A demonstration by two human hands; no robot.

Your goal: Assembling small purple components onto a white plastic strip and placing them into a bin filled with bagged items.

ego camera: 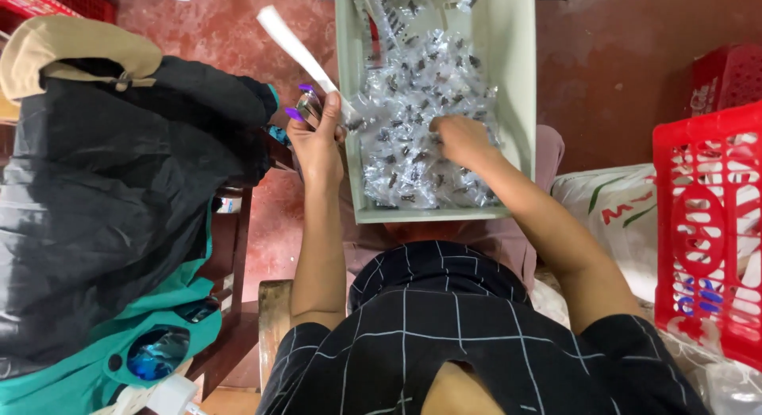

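Floor: red concrete (619,58) was seen beneath.
Tray: pale green plastic tray (520,82) — many clear bagged metal parts (421,105) remained unsorted.
Left hand (317,133): closed around small metal pieces (308,105) and white strip (294,46).
Right hand (460,141): buried among bags — grip could not be told.

the right hand (459,139)'s fingertips are buried among small clear packets (421,105), whose dark contents are too small to tell.

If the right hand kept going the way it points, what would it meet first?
The right hand points left across the tray, already among the small clear bagged parts; more of those come first, though depth is unclear.
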